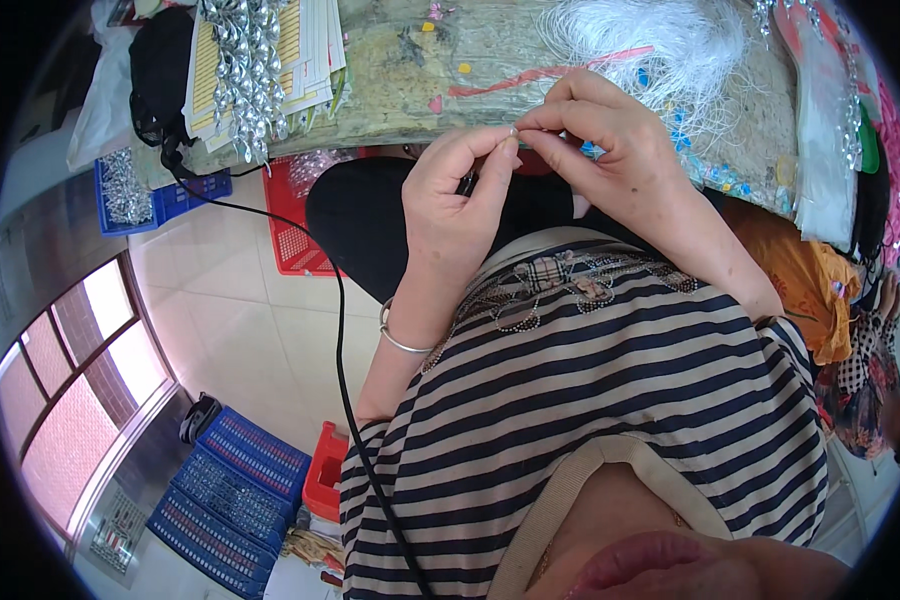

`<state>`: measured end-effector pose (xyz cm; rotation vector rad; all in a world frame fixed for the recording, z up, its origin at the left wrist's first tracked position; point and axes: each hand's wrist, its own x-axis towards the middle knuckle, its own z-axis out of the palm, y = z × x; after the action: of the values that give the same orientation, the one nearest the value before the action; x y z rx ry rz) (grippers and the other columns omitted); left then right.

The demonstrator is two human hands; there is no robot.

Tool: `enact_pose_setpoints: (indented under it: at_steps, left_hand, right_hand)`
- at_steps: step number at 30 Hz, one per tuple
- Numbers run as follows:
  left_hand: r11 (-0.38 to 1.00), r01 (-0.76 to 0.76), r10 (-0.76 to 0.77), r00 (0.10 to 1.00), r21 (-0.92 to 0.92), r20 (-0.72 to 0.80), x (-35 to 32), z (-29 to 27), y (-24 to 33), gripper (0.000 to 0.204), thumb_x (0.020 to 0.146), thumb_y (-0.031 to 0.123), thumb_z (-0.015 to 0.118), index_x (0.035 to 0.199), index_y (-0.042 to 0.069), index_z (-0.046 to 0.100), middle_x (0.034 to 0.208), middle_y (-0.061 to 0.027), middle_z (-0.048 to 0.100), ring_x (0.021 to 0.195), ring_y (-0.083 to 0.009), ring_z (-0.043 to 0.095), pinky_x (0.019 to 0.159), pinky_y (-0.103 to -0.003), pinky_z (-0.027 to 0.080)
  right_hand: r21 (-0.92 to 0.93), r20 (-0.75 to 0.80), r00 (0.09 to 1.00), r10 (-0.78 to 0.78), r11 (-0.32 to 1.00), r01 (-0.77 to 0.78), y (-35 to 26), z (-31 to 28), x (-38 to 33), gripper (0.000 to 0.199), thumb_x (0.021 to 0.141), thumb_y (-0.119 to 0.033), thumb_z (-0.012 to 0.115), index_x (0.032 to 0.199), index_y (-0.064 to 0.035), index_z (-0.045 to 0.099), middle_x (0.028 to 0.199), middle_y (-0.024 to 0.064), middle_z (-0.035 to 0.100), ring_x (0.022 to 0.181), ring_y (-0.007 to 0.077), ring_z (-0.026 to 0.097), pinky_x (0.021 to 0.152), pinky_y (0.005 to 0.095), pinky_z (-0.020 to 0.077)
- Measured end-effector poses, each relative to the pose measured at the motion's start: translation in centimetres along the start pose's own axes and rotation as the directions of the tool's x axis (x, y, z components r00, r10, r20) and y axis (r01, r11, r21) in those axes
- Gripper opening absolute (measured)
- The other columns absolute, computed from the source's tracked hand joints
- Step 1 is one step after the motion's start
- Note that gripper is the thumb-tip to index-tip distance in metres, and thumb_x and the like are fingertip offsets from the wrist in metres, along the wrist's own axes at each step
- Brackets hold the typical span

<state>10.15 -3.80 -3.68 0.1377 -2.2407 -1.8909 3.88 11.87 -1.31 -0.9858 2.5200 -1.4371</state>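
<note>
Over the near edge of the worktable, my left hand (454, 188) and my right hand (615, 135) meet fingertip to fingertip. Thumb and forefinger of each are pinched together on a tiny shiny piece (513, 131), too small to name. Something dark shows inside the curl of the left hand, mostly hidden. Just beyond the right hand lies a loose tangle of white thread (660, 50). A red-pink ribbon strip (545, 74) stretches across the tabletop beside the right fingers.
Strands of clear faceted beads (245, 75) lie over yellow-lined cards (205, 85) at the table's left. Clear plastic bags (825, 180) hang over its right end. A black cable (340, 330) runs down past my left arm. Blue trays (235, 500) and a red basket (288, 235) stand lower.
</note>
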Motion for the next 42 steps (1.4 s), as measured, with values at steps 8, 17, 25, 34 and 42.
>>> enact_pose_setpoints:
  at_steps: [8,17,25,34,42]
  left_hand:
    - [0.993,-0.082,0.082,0.997,0.084,0.002,0.0,0.1,-0.2,0.009,0.082,0.001,0.064,0.091,-0.001,0.065,0.072,-0.0036,0.063,0.064,-0.0078,0.056,0.059,-0.021,0.045]
    - [0.786,0.414,-0.394,0.908,-0.458,0.144,0.0,-0.5,0.4,0.012,0.087,0.009,0.062,0.093,-0.001,0.067,0.072,-0.0008,0.062,0.063,-0.0022,0.049,0.057,-0.017,0.036]
    - [0.897,0.309,-0.310,0.949,-0.315,0.048,-0.2,-0.2,0.5,0.010,0.084,0.003,0.064,0.092,-0.001,0.067,0.074,-0.0006,0.063,0.066,-0.0032,0.054,0.061,-0.016,0.041]
    - [0.889,0.297,-0.291,0.954,-0.348,0.072,-0.2,-0.3,0.5,0.011,0.083,0.005,0.066,0.092,-0.001,0.068,0.075,-0.0002,0.063,0.065,-0.0020,0.052,0.058,-0.015,0.038]
    - [0.862,0.380,-0.376,0.923,-0.337,0.078,-0.3,-0.3,1.5,0.016,0.082,0.006,0.068,0.097,-0.001,0.069,0.073,0.0031,0.061,0.064,-0.0006,0.047,0.057,-0.015,0.036]
  right_hand:
    - [-0.167,-0.070,0.992,-0.102,0.982,0.089,0.4,1.0,0.1,0.009,0.075,-0.001,0.067,0.082,-0.0024,0.062,0.080,0.0049,0.056,0.068,0.0164,0.058,0.056,0.0268,0.0467]
    - [0.483,0.037,0.978,0.208,0.853,-0.199,1.7,1.2,-0.5,0.005,0.085,-0.006,0.061,0.089,-0.0032,0.062,0.085,-0.0026,0.053,0.066,0.0029,0.052,0.047,0.0186,0.0427]
    - [0.530,0.186,0.914,0.360,0.746,-0.402,1.0,0.7,-0.7,0.011,0.089,-0.012,0.060,0.096,-0.0045,0.063,0.085,-0.0029,0.054,0.058,0.0014,0.051,0.039,0.0145,0.0399]
    - [0.615,0.238,0.893,0.381,0.652,-0.442,0.4,0.3,-0.3,0.012,0.089,-0.019,0.061,0.094,-0.0080,0.062,0.069,-0.0045,0.051,0.055,0.0005,0.045,0.038,0.0146,0.0380]
    - [0.676,0.310,0.842,0.441,0.521,-0.521,0.4,0.3,-0.6,0.017,0.089,-0.023,0.061,0.098,-0.0091,0.062,0.068,-0.0054,0.048,0.057,0.0012,0.044,0.039,0.0142,0.0388]
